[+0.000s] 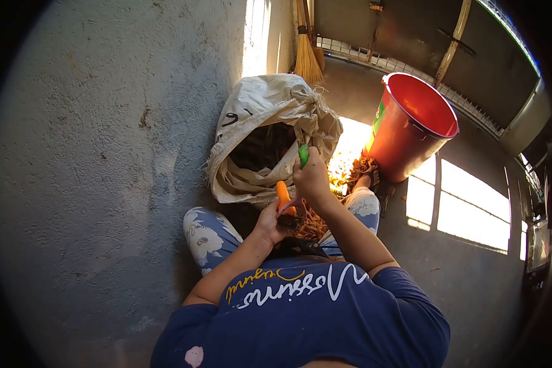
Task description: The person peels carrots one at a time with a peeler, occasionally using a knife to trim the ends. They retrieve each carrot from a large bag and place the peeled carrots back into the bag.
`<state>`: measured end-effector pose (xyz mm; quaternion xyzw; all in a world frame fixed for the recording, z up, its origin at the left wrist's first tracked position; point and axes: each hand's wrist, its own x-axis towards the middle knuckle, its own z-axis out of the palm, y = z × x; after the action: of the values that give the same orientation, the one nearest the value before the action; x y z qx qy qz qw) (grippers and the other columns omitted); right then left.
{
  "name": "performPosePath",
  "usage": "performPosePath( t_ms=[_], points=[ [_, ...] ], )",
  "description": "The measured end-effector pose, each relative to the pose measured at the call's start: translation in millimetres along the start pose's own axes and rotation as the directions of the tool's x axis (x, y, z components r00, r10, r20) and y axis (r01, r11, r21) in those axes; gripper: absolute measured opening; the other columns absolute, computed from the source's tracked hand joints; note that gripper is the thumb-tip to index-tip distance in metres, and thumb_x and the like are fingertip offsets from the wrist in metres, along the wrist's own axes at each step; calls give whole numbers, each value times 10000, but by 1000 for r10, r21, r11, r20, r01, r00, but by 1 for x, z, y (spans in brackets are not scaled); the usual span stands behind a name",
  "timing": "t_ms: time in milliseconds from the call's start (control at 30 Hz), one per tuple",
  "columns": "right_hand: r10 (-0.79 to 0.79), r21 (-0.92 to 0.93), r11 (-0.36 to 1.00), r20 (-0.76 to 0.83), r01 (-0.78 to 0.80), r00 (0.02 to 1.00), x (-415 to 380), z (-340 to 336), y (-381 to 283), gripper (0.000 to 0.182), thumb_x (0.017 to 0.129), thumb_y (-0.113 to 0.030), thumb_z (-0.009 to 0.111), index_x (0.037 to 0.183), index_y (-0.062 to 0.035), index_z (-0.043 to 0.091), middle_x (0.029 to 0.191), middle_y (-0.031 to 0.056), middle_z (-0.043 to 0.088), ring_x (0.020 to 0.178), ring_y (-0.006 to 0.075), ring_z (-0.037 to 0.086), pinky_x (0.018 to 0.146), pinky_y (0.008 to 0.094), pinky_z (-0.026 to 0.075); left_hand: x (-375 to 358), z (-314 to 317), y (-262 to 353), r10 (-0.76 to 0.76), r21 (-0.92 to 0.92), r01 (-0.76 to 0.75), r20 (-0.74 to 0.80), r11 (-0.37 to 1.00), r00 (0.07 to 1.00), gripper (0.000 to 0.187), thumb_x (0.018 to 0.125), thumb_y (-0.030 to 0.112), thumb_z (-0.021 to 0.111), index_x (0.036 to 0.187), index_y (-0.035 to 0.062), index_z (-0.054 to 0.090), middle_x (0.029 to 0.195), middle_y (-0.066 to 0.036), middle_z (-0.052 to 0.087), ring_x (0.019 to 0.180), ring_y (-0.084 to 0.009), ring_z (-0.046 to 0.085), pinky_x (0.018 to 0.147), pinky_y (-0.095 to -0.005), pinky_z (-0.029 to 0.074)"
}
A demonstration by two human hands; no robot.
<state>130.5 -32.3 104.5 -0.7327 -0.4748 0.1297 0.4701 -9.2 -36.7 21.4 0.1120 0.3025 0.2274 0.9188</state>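
Observation:
My left hand (pixel 271 224) is closed around a carrot (pixel 283 195), its bright orange end pointing up and away from me. A darker, rougher part shows below that, close by the fingers. Just above and to the right, my right hand (pixel 311 178) is wrapped around a green-handled tool (pixel 303 155). The handle's end sticks out of the fist, and a thin pale strip runs below it by the carrot; the working end is not clear. Orange peelings (pixel 313 226) lie heaped between my legs, under both hands.
A large white woven sack (pixel 251 98) stands open in front of me, dark inside, against the grey wall (pixel 104 153). To the right is a tall red bucket (pixel 405 135), with more peelings (pixel 363 167) near its base. A straw broom (pixel 308 58) leans behind the sack.

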Motion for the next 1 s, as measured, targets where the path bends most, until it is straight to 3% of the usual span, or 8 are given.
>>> performPosePath(
  t_ms=[133, 233, 333, 467, 633, 800, 900, 1000],
  points=[
    [0, -81, 997, 1, 0, 1000, 6, 2, 9, 253, 785, -133, 555, 943, -10, 401, 705, 257, 571, 707, 423, 577, 615, 487, 447, -8, 6, 1, 18, 157, -6, -76, 988, 997, 417, 929, 417, 312, 1062, 70, 501, 841, -113, 599, 667, -275, 591, 535, -349, 480],
    [68, -149, 984, -180, -96, 981, 37, -13, 31, 235, 785, -126, 553, 921, -5, 405, 730, 249, 581, 699, 425, 578, 622, 470, 457, -22, 17, -6, 11, 203, 16, -132, 979, 991, 402, 932, 418, 315, 1045, 80, 502, 798, -92, 585, 659, -254, 587, 533, -347, 481],
    [88, -79, 991, -203, -106, 975, 47, -24, 41, 233, 788, -122, 548, 930, 5, 414, 761, 253, 583, 721, 427, 578, 629, 459, 457, -18, 18, -6, 47, 103, -32, -149, 994, 988, 382, 931, 415, 320, 1022, 92, 503, 768, -71, 570, 637, -223, 577, 527, -342, 479],
    [-22, -64, 998, -50, 19, 998, 19, -14, 21, 259, 779, -133, 546, 959, 9, 425, 770, 255, 589, 759, 423, 580, 651, 453, 454, -18, 18, 2, -3, 111, 10, -70, 994, 998, 364, 923, 376, 302, 1076, 104, 487, 917, -89, 573, 792, -223, 580, 667, -393, 490],
    [66, -131, 990, 125, -50, 990, 2, -7, 0, 267, 780, -135, 562, 967, -7, 419, 764, 253, 579, 748, 429, 574, 644, 468, 447, -7, 4, -2, -66, 118, 60, 45, 991, 997, 316, 922, 316, 310, 1012, 95, 517, 844, -70, 595, 682, -192, 580, 575, -346, 479],
    [90, -196, 975, -104, -109, 991, 36, -17, 21, 264, 795, -144, 553, 961, -17, 392, 762, 243, 587, 732, 403, 588, 635, 466, 462, -23, 32, -3, -72, 37, 77, -116, 996, 991, 345, 922, 322, 323, 1054, 71, 520, 924, -105, 600, 753, -212, 585, 624, -348, 475],
    [80, -39, 996, -115, -85, 990, 40, -24, 28, 227, 797, -139, 536, 937, -6, 417, 766, 234, 584, 719, 413, 578, 629, 467, 451, -13, 8, -1, -69, -47, 65, -88, 997, 994, 371, 922, 341, 339, 1115, 68, 500, 949, -126, 591, 790, -246, 582, 662, -373, 485],
    [-23, 10, 1000, -86, 24, 996, 25, -15, 28, 204, 795, -139, 531, 904, 2, 431, 748, 250, 576, 708, 426, 570, 630, 476, 440, -9, -2, 7, -75, -106, 88, 124, 990, 989, 378, 919, 347, 353, 1146, 74, 483, 952, -130, 589, 814, -264, 580, 704, -407, 493]
  ],
)
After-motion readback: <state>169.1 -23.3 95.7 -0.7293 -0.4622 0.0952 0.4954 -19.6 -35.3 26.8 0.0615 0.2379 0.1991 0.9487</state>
